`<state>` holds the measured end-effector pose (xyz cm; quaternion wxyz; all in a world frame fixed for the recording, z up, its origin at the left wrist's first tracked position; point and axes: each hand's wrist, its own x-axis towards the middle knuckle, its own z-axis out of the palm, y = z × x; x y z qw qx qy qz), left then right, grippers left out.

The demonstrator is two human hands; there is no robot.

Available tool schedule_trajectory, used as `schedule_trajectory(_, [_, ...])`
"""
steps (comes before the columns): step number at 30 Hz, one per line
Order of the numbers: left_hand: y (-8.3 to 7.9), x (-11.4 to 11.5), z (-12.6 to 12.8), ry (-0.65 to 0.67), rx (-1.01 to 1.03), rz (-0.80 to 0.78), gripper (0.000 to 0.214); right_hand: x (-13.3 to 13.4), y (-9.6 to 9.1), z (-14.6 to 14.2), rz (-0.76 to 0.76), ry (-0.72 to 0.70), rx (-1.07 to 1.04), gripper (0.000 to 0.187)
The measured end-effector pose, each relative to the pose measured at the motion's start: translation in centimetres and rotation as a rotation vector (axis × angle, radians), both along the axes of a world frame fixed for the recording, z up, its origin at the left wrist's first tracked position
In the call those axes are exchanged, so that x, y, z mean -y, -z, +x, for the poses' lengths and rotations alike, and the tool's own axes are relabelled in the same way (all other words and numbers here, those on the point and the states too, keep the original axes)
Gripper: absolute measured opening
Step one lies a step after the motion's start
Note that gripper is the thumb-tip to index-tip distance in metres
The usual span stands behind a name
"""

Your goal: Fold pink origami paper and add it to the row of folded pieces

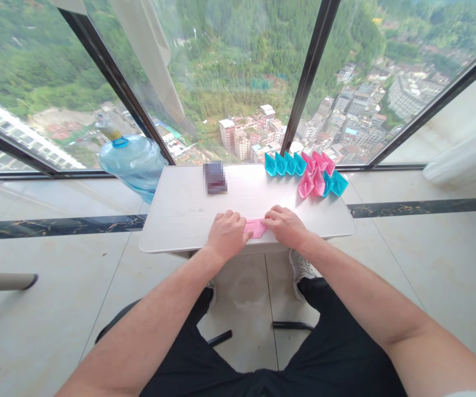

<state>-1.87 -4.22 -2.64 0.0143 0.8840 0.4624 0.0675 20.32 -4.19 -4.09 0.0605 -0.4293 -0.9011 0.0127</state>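
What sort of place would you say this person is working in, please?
Probably a high-rise room: tall dark-framed glass windows overlook a town far below, and the left hand and right hand press a pink folded paper on a small white table.

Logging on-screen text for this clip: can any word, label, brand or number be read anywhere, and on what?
No text can be read.
Dark object on the table: pixelated, unreadable.
Water jug: no label shows.
Pink paper and folded paper pieces: plain.
Buildings outside: too small for signs.
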Motion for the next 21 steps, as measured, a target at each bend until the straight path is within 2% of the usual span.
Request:
schedule_trajectory(5, [-0.4, 1.7, 1.4, -0.063, -0.071, 0.000, 0.041, 1.2, -0.8, -1.3, 0.029, 0.084, 0.083, 0.036])
schedule_trajectory(9, [-0.3, 2.1, 1.6, -0.056, -0.088, 0.003, 0.042, 1.6, -0.9, -1.4, 0.033, 0.123, 0.122, 0.040])
schedule_trajectory(17, [0.1, 2.1, 1.5, -0.032, -0.091, 0.007, 0.042, 3.1, -1.0, 1.1, 0.032, 0.267, 0.173, 0.050])
schedule_trajectory(21, [0.5, 1.9, 1.3, -0.030, -0.072, 0.023, 0.041, 3.9, -0.7, 2.3, 0.063, 0.387, 0.190, 0.052])
